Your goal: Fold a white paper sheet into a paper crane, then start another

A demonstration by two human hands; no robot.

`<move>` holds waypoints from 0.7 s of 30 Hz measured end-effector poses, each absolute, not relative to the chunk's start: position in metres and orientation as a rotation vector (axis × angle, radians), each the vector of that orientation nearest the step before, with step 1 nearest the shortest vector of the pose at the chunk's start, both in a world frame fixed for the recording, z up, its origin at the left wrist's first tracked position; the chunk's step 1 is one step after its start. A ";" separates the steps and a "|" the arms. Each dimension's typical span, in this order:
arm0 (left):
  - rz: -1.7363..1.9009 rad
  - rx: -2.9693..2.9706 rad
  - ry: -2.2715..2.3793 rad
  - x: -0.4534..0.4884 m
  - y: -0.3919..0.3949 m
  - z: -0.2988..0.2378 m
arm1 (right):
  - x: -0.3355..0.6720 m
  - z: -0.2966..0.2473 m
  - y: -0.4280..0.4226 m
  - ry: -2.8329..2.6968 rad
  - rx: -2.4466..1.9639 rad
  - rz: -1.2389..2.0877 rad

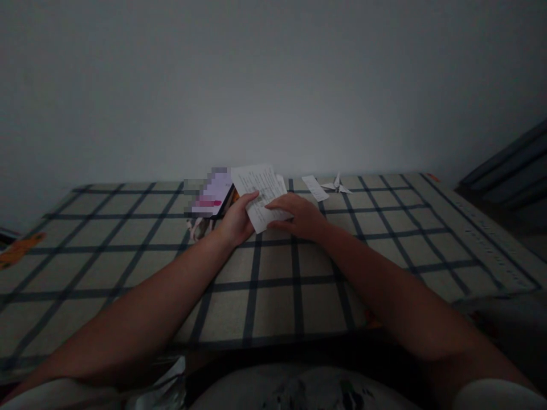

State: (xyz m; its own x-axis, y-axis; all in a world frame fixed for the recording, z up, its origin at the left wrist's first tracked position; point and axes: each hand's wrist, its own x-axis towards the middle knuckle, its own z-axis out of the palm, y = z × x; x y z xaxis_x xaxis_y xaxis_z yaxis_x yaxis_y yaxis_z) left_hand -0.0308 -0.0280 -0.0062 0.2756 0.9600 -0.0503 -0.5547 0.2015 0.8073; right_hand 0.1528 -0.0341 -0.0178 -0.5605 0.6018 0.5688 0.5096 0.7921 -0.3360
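Observation:
A printed sheet of paper (260, 188) is held up over the table, tilted, with small text on its face. My left hand (240, 221) grips its lower left edge, the thumb lying on the front and the other fingers hidden behind. On the right side, my right hand (301, 216) has its thumb and fingers closed on the sheet's lower right edge. Just left of the paper, a phone (209, 196) with a lit, partly blurred screen leans at a slant. Something pale and pinkish (200, 228) sits below the phone; its kind is unclear.
Right of my hands lie a small printed paper strip (315, 188) and a folded paper crane (337, 185). A checked cloth (273, 307) covers the table, which meets a plain wall (273, 85). An orange patch (21, 249) shows at the left edge.

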 end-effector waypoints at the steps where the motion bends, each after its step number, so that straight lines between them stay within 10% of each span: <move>1: 1.173 0.770 0.642 -0.031 -0.029 -0.006 | 0.152 -0.018 -0.034 -2.303 -0.794 0.157; 21: 1.243 0.887 0.490 -0.035 -0.027 -0.007 | 0.152 -0.016 -0.029 -2.195 -0.751 0.007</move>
State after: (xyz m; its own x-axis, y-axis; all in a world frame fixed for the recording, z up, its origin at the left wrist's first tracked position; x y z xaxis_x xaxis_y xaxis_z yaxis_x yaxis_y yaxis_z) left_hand -0.0351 -0.0267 -0.0067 0.2834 0.9491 0.1372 -0.5996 0.0637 0.7977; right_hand 0.1524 -0.0289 -0.0161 -0.5052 0.5170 0.6910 0.5126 0.8239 -0.2417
